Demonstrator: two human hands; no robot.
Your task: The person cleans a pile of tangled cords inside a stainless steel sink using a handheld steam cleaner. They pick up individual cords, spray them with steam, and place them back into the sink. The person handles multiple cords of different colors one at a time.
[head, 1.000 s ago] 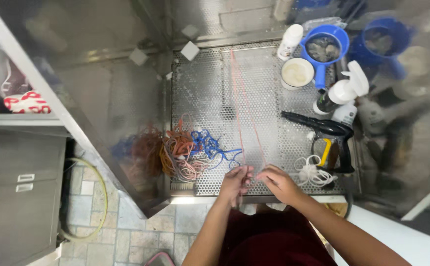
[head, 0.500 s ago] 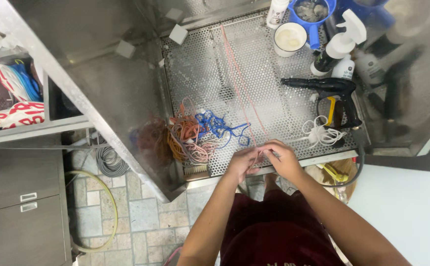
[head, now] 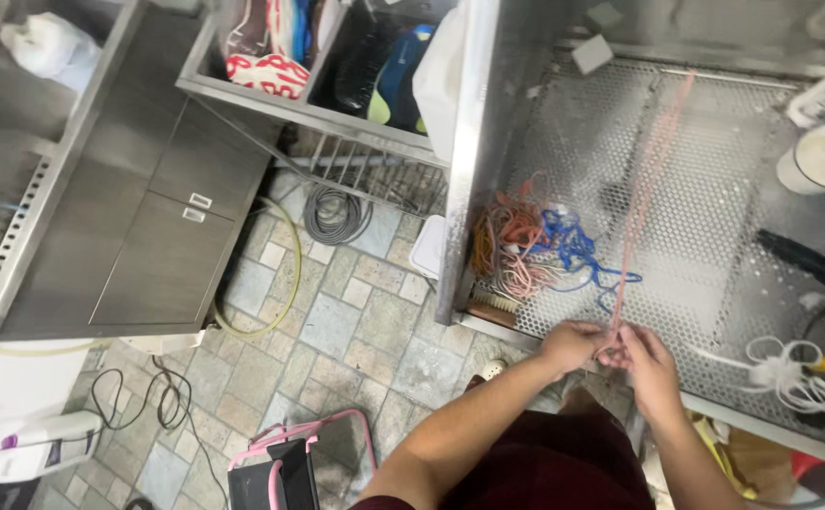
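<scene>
Pink cord, held taut at the front edge of the perforated table.

Left hand and right hand both pinch the pink cord, which runs up across bare mesh; tangled cords crowd the left wall, white cord lies right.

Hands now closer together, perhaps pinching the pink cord.

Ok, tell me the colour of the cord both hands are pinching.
Pale pink cord, seen in the head view.
</scene>
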